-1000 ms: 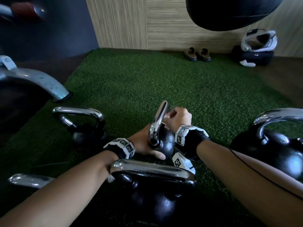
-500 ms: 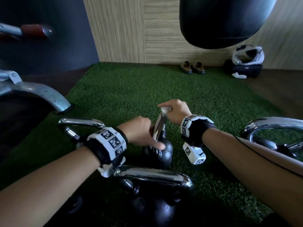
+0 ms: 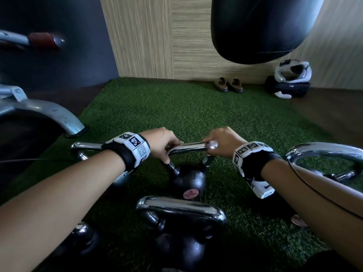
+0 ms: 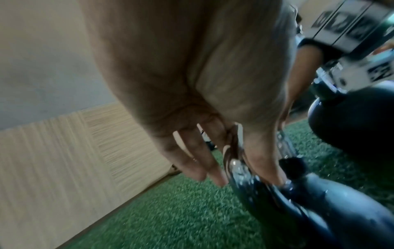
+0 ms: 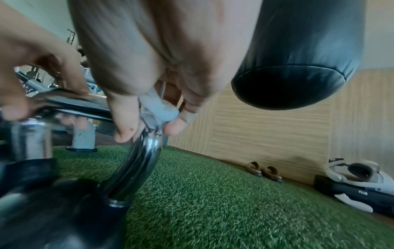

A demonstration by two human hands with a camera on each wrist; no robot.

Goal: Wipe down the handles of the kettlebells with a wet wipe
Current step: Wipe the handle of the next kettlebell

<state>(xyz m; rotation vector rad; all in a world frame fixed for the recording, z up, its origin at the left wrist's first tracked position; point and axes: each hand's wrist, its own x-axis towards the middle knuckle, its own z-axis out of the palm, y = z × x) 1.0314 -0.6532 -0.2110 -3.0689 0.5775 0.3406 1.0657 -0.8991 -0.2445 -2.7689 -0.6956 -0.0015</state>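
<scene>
A small black kettlebell (image 3: pixel 188 181) stands on the green turf in the middle of the head view, its chrome handle (image 3: pixel 188 149) running left to right. My left hand (image 3: pixel 163 142) grips the handle's left end, fingers on the far side and thumb on the near side (image 4: pixel 234 166). My right hand (image 3: pixel 222 142) is at the handle's right corner. In the right wrist view it pinches a bunched white wet wipe (image 5: pixel 158 107) against the bend of the handle (image 5: pixel 138 161).
Other chrome-handled kettlebells stand close by: one near me (image 3: pixel 180 209), one left (image 3: pixel 86 146), one right (image 3: pixel 324 152). A black punching bag (image 3: pixel 261 26) hangs ahead. A grey machine leg (image 3: pixel 49 112) is at left. Slippers (image 3: pixel 228 85) and a white headset (image 3: pixel 290 73) lie by the wall.
The small kettlebell has turned from edge-on to handle running left-right. My left hand moved from its ball up to the handle's left end. My right hand with the wipe shifted to the right corner.
</scene>
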